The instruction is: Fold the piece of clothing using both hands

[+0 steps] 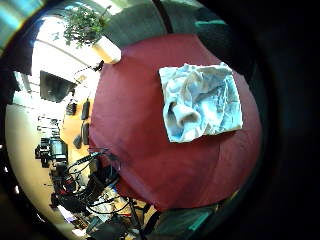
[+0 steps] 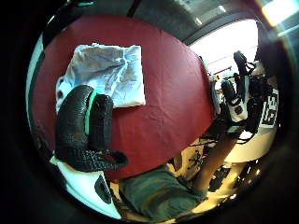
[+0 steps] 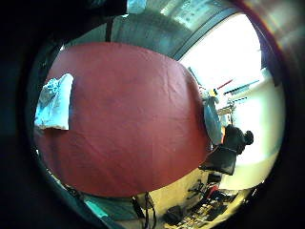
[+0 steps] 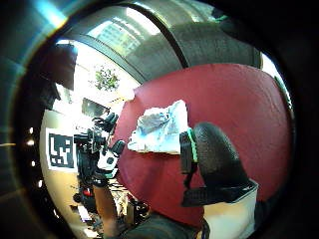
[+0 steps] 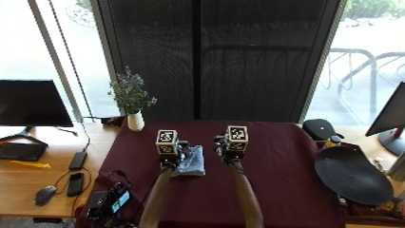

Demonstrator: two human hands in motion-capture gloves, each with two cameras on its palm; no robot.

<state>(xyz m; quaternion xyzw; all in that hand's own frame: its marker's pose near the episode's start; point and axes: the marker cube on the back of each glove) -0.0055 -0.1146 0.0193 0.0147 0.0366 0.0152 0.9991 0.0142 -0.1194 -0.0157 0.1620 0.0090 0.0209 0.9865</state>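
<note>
A dark red cloth (image 5: 284,156) covers the table, and on it, left of the middle, lies the garment (image 5: 192,162), a pale blue-white piece already folded into a small, rumpled, roughly square packet. The left hand (image 5: 168,151) hovers at the packet's left edge and the right hand (image 5: 231,146) hangs just to the packet's right, over bare cloth; both forearms reach up the view side by side. The left little-finger view looks down on the garment (image 1: 201,102) lying whole and flat on the red cloth (image 1: 130,125), with nothing of the hand touching it. In the left thumb-side view a black gloved finger (image 2: 81,126) curves in front of the garment (image 2: 110,74) without any fabric between finger and palm, so the left hand is loosely curled and holds nothing. The right thumb-side view shows a gloved finger (image 4: 214,159) standing clear of the garment (image 4: 162,128), and the right little-finger view shows the packet (image 3: 55,101) off at the edge of the red cloth (image 3: 128,119); the right hand too is released and empty. At the table's far left corner stands a white vase (image 5: 135,121) with a sprig of small flowers. A dark oval pan (image 5: 351,175) lies on the wooden desk to the right, and a monitor (image 5: 33,103), keyboard (image 5: 20,151) and mouse (image 5: 44,194) sit on the desk to the left.
</note>
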